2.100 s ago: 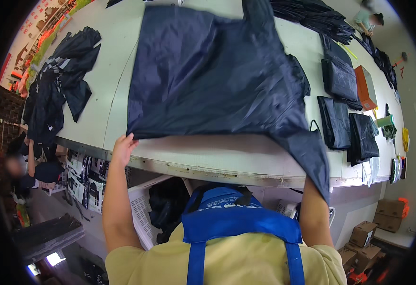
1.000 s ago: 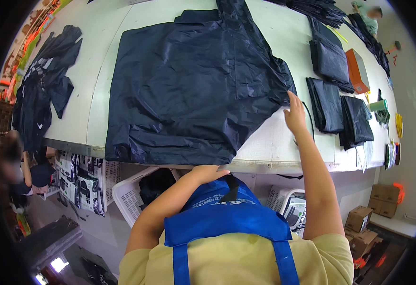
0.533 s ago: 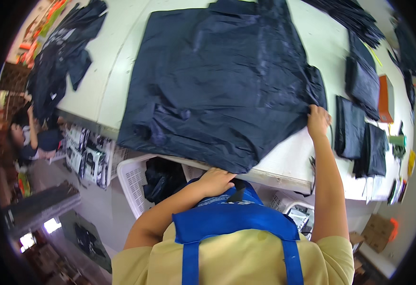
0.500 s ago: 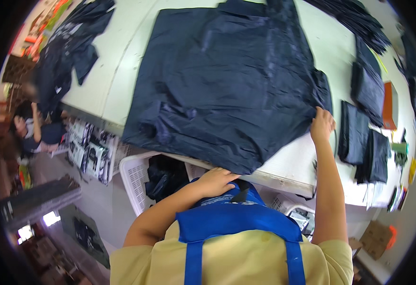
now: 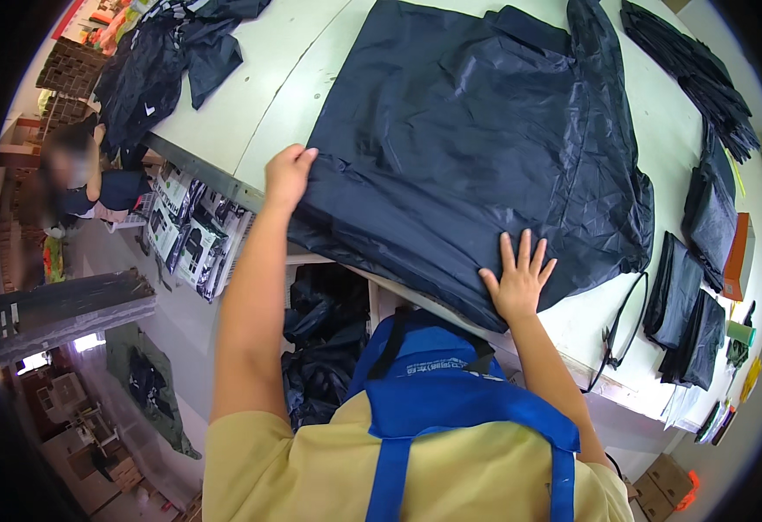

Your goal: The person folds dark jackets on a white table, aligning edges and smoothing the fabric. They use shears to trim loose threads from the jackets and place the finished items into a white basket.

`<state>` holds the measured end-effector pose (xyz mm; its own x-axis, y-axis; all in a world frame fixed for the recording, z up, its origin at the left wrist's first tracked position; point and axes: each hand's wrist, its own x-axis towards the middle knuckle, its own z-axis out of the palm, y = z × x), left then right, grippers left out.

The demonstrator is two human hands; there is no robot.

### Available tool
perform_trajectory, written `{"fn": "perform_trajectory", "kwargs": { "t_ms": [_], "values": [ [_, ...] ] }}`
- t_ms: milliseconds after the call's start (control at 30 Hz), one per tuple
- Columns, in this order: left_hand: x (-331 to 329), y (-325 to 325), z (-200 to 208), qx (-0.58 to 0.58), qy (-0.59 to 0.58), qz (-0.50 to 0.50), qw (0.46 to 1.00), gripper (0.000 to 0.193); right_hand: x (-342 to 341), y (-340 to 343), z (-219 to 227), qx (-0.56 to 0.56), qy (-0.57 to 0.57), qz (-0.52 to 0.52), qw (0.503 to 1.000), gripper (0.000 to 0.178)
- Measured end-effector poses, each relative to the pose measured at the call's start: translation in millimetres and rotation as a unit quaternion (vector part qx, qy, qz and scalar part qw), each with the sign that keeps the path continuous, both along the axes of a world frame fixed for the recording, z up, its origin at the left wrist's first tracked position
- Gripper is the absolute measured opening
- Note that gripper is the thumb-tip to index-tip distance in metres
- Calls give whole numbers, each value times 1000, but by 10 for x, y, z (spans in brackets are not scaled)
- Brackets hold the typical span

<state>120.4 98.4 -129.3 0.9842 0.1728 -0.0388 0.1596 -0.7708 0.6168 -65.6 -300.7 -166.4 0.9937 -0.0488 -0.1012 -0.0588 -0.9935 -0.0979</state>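
Observation:
A thin, dark navy garment (image 5: 477, 122) with a collar and a long sleeve, like a rain jacket, lies spread on the white table. Its near part is folded into a loose band (image 5: 381, 217) that hangs slightly over the table's front edge. My left hand (image 5: 289, 178) is closed on the garment's left edge, thumb pressed against the fingers. Spread flat, my right hand (image 5: 522, 278) rests on the near right part of the band and grips nothing.
Folded dark garments (image 5: 690, 322) and an orange box (image 5: 736, 257) line the table's right side, near black-handled scissors (image 5: 609, 344). More dark clothing (image 5: 150, 87) lies far left, where another person (image 5: 94, 183) works. Under the table are dark bundles (image 5: 329, 348).
My left hand has gone from the front edge to the garment's left side and grips it there. My right hand has let go of the right side and lies flat nearer the middle.

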Motion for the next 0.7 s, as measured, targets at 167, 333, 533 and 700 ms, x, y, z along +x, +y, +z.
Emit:
{"fn": "perform_trajectory", "kwargs": {
  "t_ms": [167, 333, 533, 700],
  "values": [
    [-401, 385, -144, -459, 136, 160, 863, 35, 31, 7, -73, -20, -5, -46, 999, 71],
    [-808, 211, -150, -326, 34, -16, 945, 38, 39, 10, -104, -27, -8, -64, 998, 66],
    [-660, 463, 476, -383, 34, -123, 915, 34, 49, -47, -217, -60, -13, -129, 990, 66],
    [-602, 497, 122, -314, 259, -99, 908, 56, 55, -32, -205, -63, -8, -130, 989, 66]
  ]
}}
